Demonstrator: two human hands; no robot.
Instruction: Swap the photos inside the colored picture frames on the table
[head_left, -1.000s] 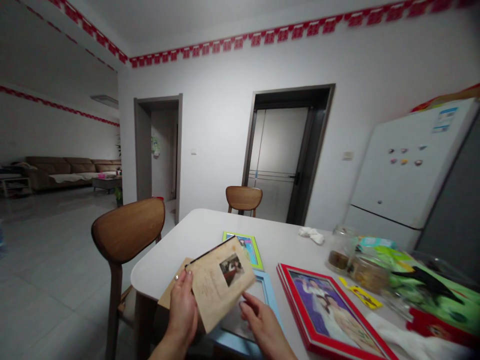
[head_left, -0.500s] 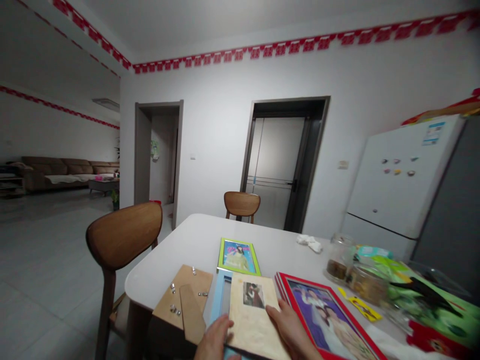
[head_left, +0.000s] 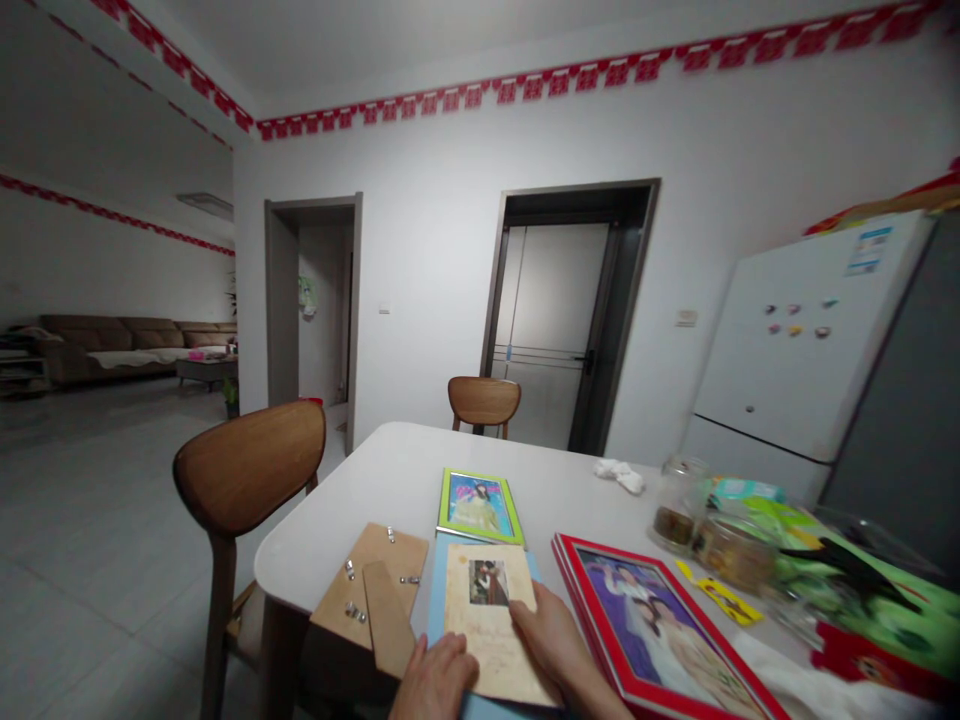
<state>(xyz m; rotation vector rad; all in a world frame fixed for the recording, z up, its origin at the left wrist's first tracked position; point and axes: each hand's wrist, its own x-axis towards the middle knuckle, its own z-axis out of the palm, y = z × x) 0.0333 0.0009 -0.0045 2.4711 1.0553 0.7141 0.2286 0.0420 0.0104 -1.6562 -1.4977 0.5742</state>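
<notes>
A cream-coloured picture sheet (head_left: 487, 635) with a small photo of people printed near its top lies over a light blue picture frame (head_left: 438, 590), hiding most of it. My right hand (head_left: 555, 640) grips the sheet's right edge, thumb on top. At the lower left corner my left hand (head_left: 439, 678) rests palm down, its fingers lying across the sheet's edge and the blue frame. Left of these is a brown backing board (head_left: 375, 570) with metal clips and a stand leg. A green-framed picture (head_left: 480, 505) lies just beyond the blue frame.
Stacked red-framed pictures (head_left: 656, 620) lie right of my right hand. Farther right are a glass jar (head_left: 675, 510), a round clear container (head_left: 735, 560), a yellow packet (head_left: 724, 600) and green bags (head_left: 862, 600). Crumpled tissue (head_left: 619, 476) is behind. A wooden chair (head_left: 251, 465) stands left.
The sheet has shifted left and lies more squarely over the blue frame, covering its opening. My right hand moved left with it; my left hand's fingers now lie flatter over the corner.
</notes>
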